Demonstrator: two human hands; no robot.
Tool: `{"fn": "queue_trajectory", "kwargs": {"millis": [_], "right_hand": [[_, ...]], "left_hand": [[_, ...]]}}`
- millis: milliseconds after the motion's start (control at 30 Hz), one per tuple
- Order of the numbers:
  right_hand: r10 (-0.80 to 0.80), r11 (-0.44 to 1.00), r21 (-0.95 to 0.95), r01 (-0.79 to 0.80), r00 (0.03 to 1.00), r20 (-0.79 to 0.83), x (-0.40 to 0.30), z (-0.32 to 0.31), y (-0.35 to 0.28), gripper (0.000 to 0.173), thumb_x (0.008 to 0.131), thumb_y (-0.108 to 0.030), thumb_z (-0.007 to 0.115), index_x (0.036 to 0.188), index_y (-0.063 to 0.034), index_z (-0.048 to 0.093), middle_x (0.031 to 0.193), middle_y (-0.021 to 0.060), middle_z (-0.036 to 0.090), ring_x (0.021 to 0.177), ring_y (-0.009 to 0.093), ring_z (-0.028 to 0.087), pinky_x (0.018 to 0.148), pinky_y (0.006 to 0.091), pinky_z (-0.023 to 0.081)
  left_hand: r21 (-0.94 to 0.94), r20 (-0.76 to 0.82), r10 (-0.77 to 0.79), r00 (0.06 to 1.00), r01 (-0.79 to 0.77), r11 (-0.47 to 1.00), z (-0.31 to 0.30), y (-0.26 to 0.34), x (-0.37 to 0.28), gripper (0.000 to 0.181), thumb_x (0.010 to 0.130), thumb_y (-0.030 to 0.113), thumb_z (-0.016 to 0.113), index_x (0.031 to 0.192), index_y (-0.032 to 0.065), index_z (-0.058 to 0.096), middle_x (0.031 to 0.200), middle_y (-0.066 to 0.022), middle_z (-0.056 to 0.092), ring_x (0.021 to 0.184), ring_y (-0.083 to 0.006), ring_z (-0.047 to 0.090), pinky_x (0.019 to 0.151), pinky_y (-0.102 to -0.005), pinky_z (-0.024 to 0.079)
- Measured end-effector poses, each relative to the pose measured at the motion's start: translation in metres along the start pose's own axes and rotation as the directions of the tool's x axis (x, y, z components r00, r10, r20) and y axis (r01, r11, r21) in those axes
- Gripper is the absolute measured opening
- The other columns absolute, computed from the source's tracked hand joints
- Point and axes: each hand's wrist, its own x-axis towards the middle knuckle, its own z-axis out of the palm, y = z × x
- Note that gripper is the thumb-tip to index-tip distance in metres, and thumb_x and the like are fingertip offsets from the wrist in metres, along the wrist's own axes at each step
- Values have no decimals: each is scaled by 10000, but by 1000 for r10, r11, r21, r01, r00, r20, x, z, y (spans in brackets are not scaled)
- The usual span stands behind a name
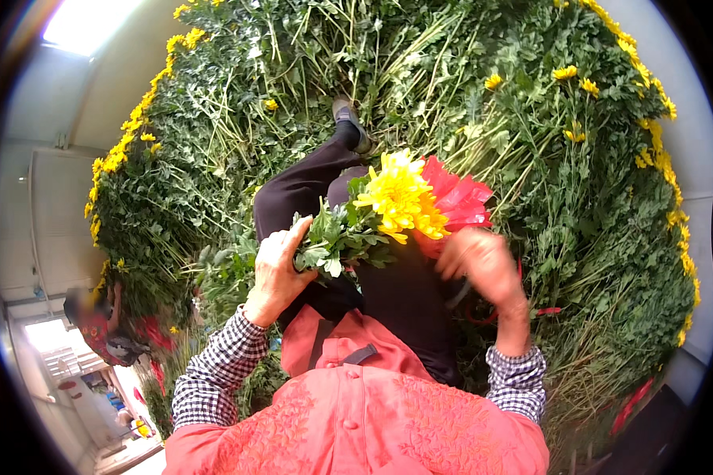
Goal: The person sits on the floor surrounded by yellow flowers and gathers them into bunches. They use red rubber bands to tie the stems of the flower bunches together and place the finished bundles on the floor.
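My left hand (279, 270) grips the leafy stems (338, 240) of a small bunch of flowers above my lap. At its far end are yellow chrysanthemum blooms (401, 196), pointing right. Behind and beside the blooms flares a piece of thin red plastic (457, 193). My right hand (481, 261) is just below that plastic, blurred by motion. Its fingers bend toward the blooms, and whether they hold anything cannot be made out. The lower stems are hidden by my left hand and the leaves.
Piled cut chrysanthemum stems (232, 148) surround my legs, with yellow flower heads (677, 208) along the outer edges. Red strips (630, 407) lie at lower right. Another person (98, 326) is at the far left, beside the pile. Pale walls (53, 219) enclose the space.
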Motion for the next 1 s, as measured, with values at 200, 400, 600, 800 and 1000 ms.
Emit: {"fn": "queue_trajectory", "kwargs": {"millis": [200, 400, 600, 800, 1000], "right_hand": [[-629, 771, -152, 618, 702, -335, 58, -21, -42, 806, 919, -654, 402, 1437, -38, 352, 1478, 136, 362, 1403, 253, 291, 1138, 395, 215], [-659, 645, -405, 648, 740, 135, 98, 21, -34, 748, 932, -557, 470, 1453, -41, 320, 1466, 180, 349, 1393, 321, 276, 1150, 443, 186], [-564, 768, 113, 630, 750, -346, 87, -8, -35, 864, 911, -684, 367, 1464, -28, 270, 1505, 138, 316, 1380, 279, 315, 1119, 420, 248], [-287, 700, 631, 335, 941, -181, 67, 60, 0, 832, 814, -204, 705, 1452, 11, 215, 1451, 107, 363, 1324, 232, 375, 1076, 373, 322], [-380, 837, 424, 346, 925, -3, 75, 157, -8, 644, 668, 12, 809, 1241, -19, 516, 1217, 45, 554, 1123, 154, 520, 969, 321, 437]], "left_hand": [[142, 40, -49, 998, 43, 989, 1, 22, -1, 992, 512, 118, 832, 1411, 124, 413, 1266, -196, 476, 1160, -402, 444, 1026, -512, 330], [240, -30, -8, 1000, 15, 971, 20, 30, 4, 1019, 504, 138, 816, 1421, 95, 371, 1477, -194, 299, 1348, -400, 295, 1103, -539, 220], [-88, -127, 37, 991, -49, 995, 17, -12, 14, 795, 580, 45, 768, 1327, 62, 496, 1042, -145, 635, 881, -327, 626, 779, -348, 503], [-783, 112, -44, 993, 115, 611, -33, -31, 31, 473, 738, 10, 765, 1179, 3, 595, 1111, -76, 666, 978, -141, 622, 866, -304, 510], [-388, -265, 97, 959, -198, 900, -23, 1, 24, 500, 751, 23, 697, 1222, 2, 532, 1081, -165, 629, 948, -307, 634, 814, -351, 511]]}}
